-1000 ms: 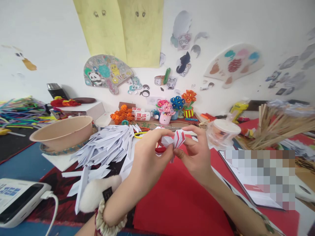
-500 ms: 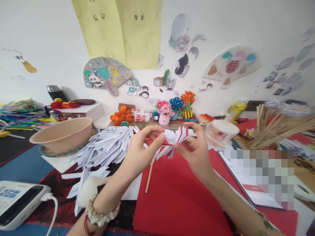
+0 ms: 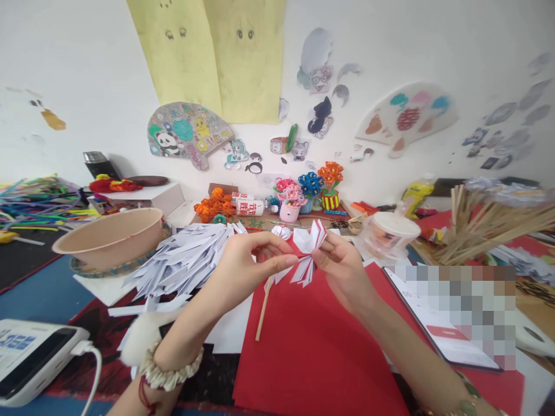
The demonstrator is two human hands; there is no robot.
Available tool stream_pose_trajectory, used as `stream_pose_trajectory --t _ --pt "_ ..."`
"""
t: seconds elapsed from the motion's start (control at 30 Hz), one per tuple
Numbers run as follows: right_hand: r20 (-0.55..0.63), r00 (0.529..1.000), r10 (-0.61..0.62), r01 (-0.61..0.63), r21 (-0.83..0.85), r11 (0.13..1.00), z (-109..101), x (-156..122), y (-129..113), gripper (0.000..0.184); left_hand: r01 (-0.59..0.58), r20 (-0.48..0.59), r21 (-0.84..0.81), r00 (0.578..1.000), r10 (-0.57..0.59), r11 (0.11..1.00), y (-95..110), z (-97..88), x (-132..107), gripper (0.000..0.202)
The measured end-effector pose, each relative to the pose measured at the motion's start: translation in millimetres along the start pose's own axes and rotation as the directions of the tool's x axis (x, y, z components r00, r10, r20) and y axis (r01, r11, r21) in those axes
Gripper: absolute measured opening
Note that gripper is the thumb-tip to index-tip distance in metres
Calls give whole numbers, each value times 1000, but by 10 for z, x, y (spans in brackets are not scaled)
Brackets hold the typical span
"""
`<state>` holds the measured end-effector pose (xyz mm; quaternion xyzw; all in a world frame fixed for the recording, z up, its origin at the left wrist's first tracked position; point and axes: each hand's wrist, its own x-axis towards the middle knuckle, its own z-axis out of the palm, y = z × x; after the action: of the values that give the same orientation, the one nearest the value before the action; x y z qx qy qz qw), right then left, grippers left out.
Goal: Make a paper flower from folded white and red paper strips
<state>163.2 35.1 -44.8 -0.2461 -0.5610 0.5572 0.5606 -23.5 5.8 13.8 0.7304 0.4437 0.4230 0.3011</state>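
Note:
Both hands hold a small bundle of folded red-and-white paper strips (image 3: 309,248) above the table's middle. My left hand (image 3: 243,266) pinches its left side with thumb and fingers closed. My right hand (image 3: 342,268) grips its right side, fingers curled. White strip ends fan out below the bundle. A thin wooden stick (image 3: 262,309) lies on the table under my hands, at the edge of a red paper sheet (image 3: 312,352). A cream scrunchie sits on my left wrist.
A pile of cut white paper strips (image 3: 186,260) lies left of my hands, beside a tan bowl (image 3: 110,234). A white device with a cable (image 3: 30,352) is at the near left. A lidded plastic cup (image 3: 390,234), wooden sticks (image 3: 489,222) and small paper-flower pots (image 3: 299,199) stand behind.
The paper bundle has been turned and spread, with strip ends now fanning downward. My left forearm has moved left, uncovering the wooden stick on the table.

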Motion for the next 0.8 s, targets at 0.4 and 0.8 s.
stream_pose_trajectory --t 0.4,0.8 --pt "75 993 92 -98 80 992 -3 -12 -8 37 30 107 6 994 -30 1000 -13 -58 -5 25" --pt "93 994 -61 64 -32 997 2 -14 13 31 196 108 -65 976 -188 979 -85 52 1 25"
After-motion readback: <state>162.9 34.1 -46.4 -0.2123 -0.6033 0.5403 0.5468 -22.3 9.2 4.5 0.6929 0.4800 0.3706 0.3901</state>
